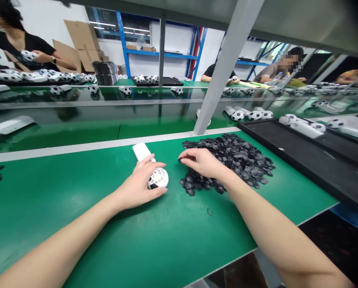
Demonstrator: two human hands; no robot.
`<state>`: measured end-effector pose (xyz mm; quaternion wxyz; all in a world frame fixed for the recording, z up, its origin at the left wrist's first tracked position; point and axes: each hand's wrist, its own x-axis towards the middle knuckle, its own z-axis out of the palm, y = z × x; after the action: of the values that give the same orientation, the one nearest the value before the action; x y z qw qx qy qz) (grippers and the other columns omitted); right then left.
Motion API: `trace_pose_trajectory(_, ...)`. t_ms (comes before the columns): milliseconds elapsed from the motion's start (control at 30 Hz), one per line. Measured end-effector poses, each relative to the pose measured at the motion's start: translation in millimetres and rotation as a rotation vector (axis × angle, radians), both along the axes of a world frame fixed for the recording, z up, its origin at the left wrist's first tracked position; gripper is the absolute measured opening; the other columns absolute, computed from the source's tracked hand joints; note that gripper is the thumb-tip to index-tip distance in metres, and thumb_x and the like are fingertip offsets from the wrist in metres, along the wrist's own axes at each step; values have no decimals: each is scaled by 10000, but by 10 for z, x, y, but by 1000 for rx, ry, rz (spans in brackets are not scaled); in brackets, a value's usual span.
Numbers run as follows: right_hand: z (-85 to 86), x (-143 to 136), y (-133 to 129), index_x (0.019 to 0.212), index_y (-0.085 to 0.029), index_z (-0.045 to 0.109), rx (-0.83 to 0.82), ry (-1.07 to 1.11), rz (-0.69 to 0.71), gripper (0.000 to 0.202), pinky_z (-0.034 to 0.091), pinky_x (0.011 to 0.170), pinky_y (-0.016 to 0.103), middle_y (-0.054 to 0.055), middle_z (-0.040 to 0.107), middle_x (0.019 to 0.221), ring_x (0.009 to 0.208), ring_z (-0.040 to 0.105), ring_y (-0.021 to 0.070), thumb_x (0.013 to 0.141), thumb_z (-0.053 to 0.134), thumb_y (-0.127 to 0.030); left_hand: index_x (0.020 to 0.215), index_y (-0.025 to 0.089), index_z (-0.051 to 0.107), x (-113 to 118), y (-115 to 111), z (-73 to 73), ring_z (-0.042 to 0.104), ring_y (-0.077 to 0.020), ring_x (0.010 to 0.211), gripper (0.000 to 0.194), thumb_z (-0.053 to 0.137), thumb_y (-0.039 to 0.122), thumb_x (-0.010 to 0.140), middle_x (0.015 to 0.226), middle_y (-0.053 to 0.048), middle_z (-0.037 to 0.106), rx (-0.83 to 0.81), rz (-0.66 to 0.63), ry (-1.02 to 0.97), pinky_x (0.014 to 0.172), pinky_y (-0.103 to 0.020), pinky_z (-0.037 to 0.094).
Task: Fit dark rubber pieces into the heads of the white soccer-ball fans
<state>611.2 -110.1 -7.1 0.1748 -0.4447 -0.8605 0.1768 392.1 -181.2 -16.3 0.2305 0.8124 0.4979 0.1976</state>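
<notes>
My left hand (pixel 138 182) rests on a white hand-held fan (pixel 158 177) lying on the green table (pixel 77 208), fingers wrapped over its round ball-shaped grille head. The fan's white handle (pixel 141 151) points away from me. My right hand (pixel 199 162) hovers over the near edge of a heap of small black pieces (pixel 239 158), with thumb and fingertips pinched together at one piece.
A black tray (pixel 323 160) lies to the right. A slanted grey post (pixel 223 68) rises behind the heap. Finished football-pattern fans (pixel 251 115) lie on the conveyor (pixel 77 132) beyond. Other people sit at the far side. A small black loop (pixel 209 211) lies near me.
</notes>
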Motion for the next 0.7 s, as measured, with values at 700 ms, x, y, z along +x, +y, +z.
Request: trace_pose_trajectory(700, -178, -334, -285, 678, -147, 578, -492, 614, 208, 204, 406, 605, 242, -19, 569, 656, 625, 509, 112, 669, 706, -306, 1099, 204, 495, 44, -18, 16, 126, -262, 1342, 427, 577, 294, 690, 1312, -86, 425, -37, 76, -82, 1056, -453, 252)
